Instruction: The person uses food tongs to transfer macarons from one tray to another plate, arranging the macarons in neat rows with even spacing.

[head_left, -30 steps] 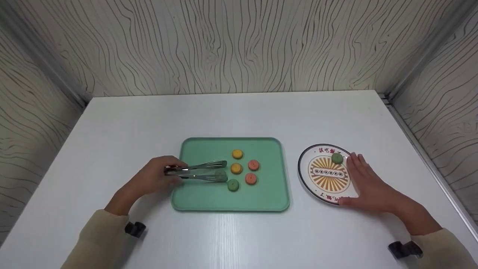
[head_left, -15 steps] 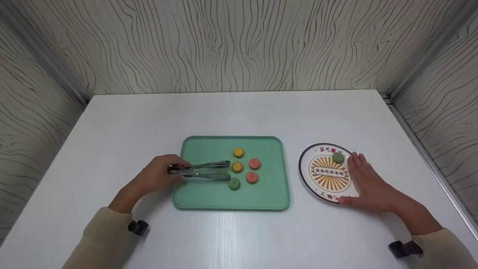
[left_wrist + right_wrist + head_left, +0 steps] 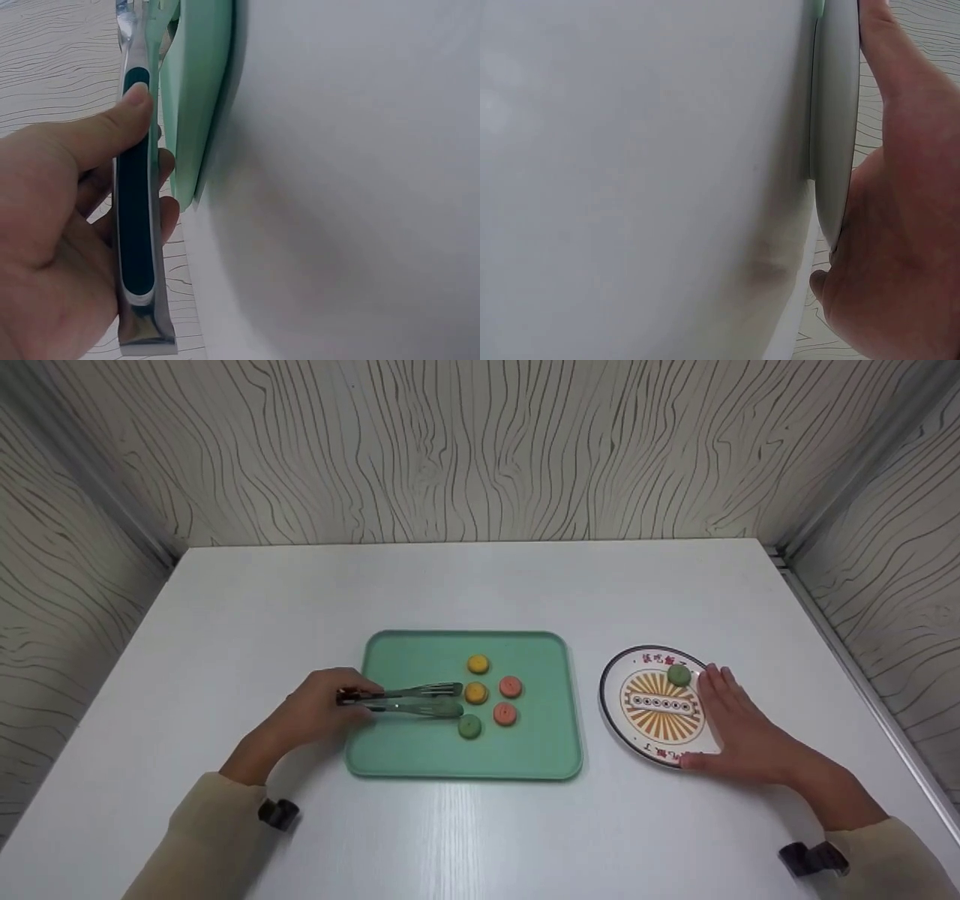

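"Fingers point(image 3: 171, 214) of the left hand point(image 3: 319, 709)?"

"Curled round the tongs point(image 3: 136, 225), whose tips stand slightly apart over the green tray point(image 3: 465, 757), beside a yellow macaron point(image 3: 476, 694)."

"And the right hand point(image 3: 739, 735)?"

"Straight-fingered, touching the plate point(image 3: 614, 690), which bears a green macaron point(image 3: 679, 675)."

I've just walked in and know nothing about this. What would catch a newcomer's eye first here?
Probably the yellow discs, pink discs and green disc on the mint-green tray, with metal tongs reaching over it from the left hand. Next comes the sunburst-patterned plate to the tray's right, with another green disc on it and the right hand at its edge.
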